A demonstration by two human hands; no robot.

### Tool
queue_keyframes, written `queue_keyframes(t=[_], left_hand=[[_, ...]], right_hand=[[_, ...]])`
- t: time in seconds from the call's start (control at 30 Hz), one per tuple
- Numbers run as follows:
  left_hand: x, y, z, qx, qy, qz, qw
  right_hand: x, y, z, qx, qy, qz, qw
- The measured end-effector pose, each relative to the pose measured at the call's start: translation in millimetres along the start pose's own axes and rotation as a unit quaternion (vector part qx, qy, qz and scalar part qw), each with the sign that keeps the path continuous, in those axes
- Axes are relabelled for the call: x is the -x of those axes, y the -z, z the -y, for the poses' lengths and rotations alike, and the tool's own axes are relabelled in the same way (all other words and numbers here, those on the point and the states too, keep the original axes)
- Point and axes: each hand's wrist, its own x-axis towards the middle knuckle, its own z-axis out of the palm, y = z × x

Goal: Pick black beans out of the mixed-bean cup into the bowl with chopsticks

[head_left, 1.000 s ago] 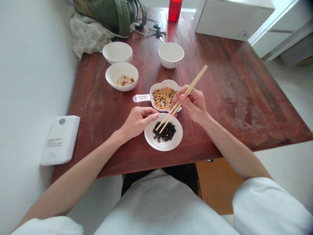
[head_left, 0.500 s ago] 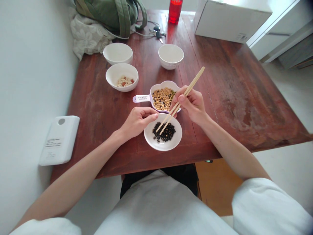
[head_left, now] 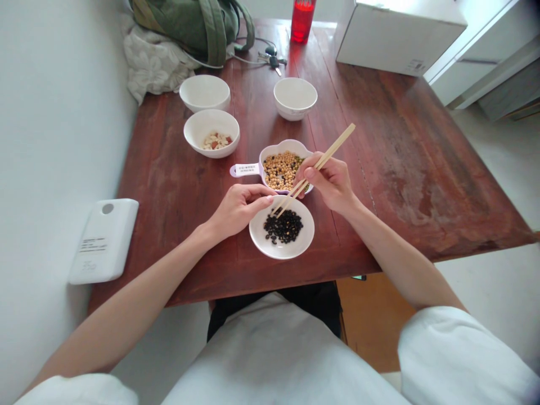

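Near the table's front edge sits a white bowl (head_left: 282,251) with black beans (head_left: 284,226) in it. My left hand (head_left: 238,208) grips this bowl at its upper left rim, thumb on the edge. A pair of wooden chopsticks (head_left: 333,147) is held in my right hand (head_left: 327,179), their tips over the upper part of the black beans. Just beyond stands a flower-shaped dish (head_left: 244,170) with a lilac rim and a labelled handle. Yellow soybeans (head_left: 279,166), some dark beans and a few green ones lie in it, partly hidden by my right fingers.
Farther back stand a bowl with pale nut pieces (head_left: 195,135) and two more white bowls (head_left: 205,93) (head_left: 295,97). Behind them are a green bag (head_left: 181,28), keys (head_left: 273,58), a red bottle (head_left: 302,22) and a white box (head_left: 392,39). A white board (head_left: 105,242) leans at the left wall.
The chopstick tips have drawn back slightly, away from me, toward the far side of the black beans. My left hand stays on the bowl's rim.
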Motion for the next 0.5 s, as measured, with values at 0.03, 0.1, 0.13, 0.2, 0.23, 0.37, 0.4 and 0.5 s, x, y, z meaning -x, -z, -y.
queue_keyframes(t=[0.03, 0.1, 0.13, 0.2, 0.23, 0.37, 0.4, 0.5], left_hand=[[0.1, -0.1, -0.1, 0.001, 0.001, 0.001, 1.000], [0.5, -0.4, -1.0, 0.008, 0.001, 0.004, 1.000], [0.7, -0.6, -1.7, 0.011, -0.001, 0.005, 1.000], [1.0, -1.1, -3.0, 0.014, -0.005, 0.006, 1.000], [1.1, -1.3, -3.7, 0.013, -0.008, 0.005, 1.000], [1.6, -2.0, -5.4, -0.002, -0.022, -0.003, 1.000], [1.7, -2.1, -5.6, -0.008, -0.028, -0.007, 1.000], [2.0, -2.1, -5.4, -0.019, -0.047, -0.015, 0.999]], right_hand=[[-0.4, 0.4, -0.1, -0.001, 0.004, -0.004, 1.000], [-1.0, 1.1, -0.7, -0.006, 0.008, -0.010, 1.000], [-1.2, 1.4, -1.1, -0.008, 0.010, -0.010, 1.000], [-1.5, 1.7, -2.0, -0.011, 0.011, -0.008, 1.000], [-1.6, 1.8, -2.4, -0.011, 0.011, -0.009, 1.000], [-2.2, 2.3, -3.1, -0.011, 0.011, -0.006, 1.000], [-2.4, 2.4, -3.1, -0.012, 0.011, -0.003, 1.000], [-2.7, 2.8, -3.2, -0.013, 0.012, -0.002, 1.000]])
